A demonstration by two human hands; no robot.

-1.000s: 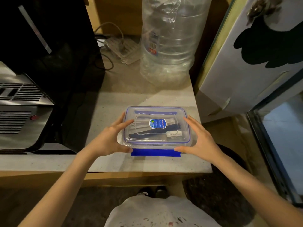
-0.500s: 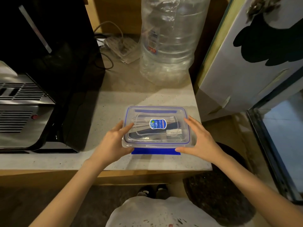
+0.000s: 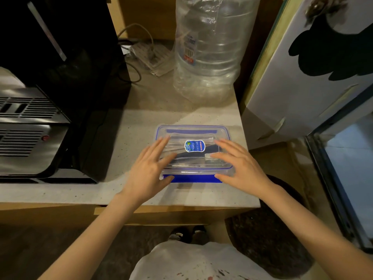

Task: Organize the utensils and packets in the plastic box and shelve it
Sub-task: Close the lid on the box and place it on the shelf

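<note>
in the head view, the plastic box (image 3: 193, 150) sits on the pale surface (image 3: 141, 130) near its front right corner, in front of a big clear water bottle (image 3: 207, 49) and to the right of a black machine (image 3: 50, 87). its clear lid (image 3: 191, 134) with the blue rim lies on top, and dark utensils show through it, but i cannot tell the packets apart. the left hand (image 3: 149, 168) and the right hand (image 3: 240, 164) both lie flat with open fingers on the lid, one at each side, so neither grip is closed around anything. the blue front flap (image 3: 193, 178) appears to stick out, not clipped. i judge the step is closing the lid: press evenly with both palms so the rim seats all around, then fold each flap down until it catches, holding the box so it does not slide toward the edge.
</note>
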